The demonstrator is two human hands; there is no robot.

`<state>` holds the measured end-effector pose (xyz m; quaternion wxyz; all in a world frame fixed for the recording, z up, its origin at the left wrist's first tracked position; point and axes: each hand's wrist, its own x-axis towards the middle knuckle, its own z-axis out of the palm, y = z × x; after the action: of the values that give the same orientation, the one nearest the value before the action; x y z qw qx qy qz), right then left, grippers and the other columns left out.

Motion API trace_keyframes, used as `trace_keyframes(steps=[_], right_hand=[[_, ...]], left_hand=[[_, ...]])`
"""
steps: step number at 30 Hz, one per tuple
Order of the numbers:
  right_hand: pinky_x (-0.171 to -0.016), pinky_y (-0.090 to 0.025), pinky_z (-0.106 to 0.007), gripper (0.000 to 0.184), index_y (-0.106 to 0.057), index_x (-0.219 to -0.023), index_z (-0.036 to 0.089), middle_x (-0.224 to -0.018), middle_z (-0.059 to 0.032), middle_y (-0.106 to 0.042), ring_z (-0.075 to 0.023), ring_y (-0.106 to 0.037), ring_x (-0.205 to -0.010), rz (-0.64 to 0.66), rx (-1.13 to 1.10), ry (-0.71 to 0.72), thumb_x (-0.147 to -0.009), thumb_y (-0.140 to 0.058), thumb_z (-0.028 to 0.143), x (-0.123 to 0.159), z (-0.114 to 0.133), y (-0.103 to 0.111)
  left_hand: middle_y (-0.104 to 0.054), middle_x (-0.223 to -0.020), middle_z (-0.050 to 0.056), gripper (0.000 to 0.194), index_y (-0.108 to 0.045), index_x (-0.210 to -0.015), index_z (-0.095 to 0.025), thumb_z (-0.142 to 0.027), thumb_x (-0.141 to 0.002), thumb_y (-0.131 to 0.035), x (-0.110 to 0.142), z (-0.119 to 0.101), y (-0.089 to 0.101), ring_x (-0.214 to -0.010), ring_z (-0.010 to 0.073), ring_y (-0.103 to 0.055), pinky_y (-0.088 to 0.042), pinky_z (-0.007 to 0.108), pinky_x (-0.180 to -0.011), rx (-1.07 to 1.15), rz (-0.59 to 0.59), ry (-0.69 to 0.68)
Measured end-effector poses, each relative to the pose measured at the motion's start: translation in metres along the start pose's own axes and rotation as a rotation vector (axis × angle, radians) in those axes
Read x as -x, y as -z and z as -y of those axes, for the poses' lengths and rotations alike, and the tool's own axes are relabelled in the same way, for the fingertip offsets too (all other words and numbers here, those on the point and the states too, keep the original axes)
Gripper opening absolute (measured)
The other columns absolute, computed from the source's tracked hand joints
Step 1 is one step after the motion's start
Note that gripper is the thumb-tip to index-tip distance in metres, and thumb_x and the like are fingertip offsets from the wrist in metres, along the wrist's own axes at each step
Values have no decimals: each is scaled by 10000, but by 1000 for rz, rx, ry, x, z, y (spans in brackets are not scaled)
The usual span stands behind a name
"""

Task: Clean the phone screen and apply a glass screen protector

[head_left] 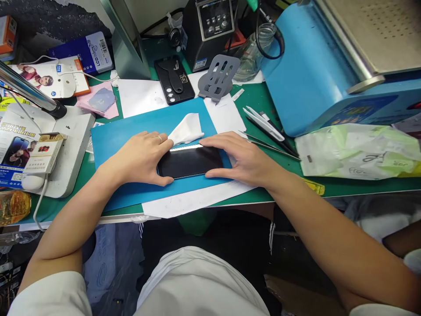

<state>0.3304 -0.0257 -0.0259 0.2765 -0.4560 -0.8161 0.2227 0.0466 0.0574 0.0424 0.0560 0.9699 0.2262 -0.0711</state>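
A black smartphone (190, 162) lies face up and sideways on a blue mat (125, 125), its dark screen reflecting light along the far edge. My left hand (141, 158) grips its left end, thumb at the near edge and fingers at the far edge. At the right end, my right hand (240, 158) holds it the same way, thumb and fingers on opposite long edges. Just beyond the phone rests a crumpled white wipe (187, 128), close to my left fingertips. The undersides of both hands are hidden.
Behind the mat are a black phone case (174, 80) and a grey slotted stand (219, 78). Tweezers (272, 146) and a white pen-like tool (265, 125) lie right, near a wipes packet (355, 151) and a blue machine (296, 70). A white lamp base (74, 149) stands left.
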Motion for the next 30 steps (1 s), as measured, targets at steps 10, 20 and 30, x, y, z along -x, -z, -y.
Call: trace_keyframes(steps=[10,20,30], right_hand=[[-1071,-514,-567,620,-579,-1415,262,-1399,-114,-655,-370,-598,-1297,26,-1,-26,-879,-722,538,0,2,-2],[-1083,-495,-578,604,-571,-1404,234,-1404,-143,-647,-378,-586,-1314,6,21,16,-882,-715,503,2,3,-4],[-1053,-506,-582,618,-575,-1388,234,-1360,-139,-655,-380,-593,-1274,-19,23,4,-851,-733,496,0,6,-5]], left_hand=[[-664,-977,110,507,-602,-1015,-180,-644,-823,-670,-1,-1,1,-874,286,-625,-406,363,-740,-16,-1,-24],[-661,-959,109,524,-593,-1003,-187,-665,-806,-672,1,-3,-1,-847,292,-627,-405,376,-736,-30,-3,13],[-670,-970,121,522,-586,-994,-180,-667,-817,-651,1,-2,1,-848,295,-629,-402,376,-721,-32,-7,-11]])
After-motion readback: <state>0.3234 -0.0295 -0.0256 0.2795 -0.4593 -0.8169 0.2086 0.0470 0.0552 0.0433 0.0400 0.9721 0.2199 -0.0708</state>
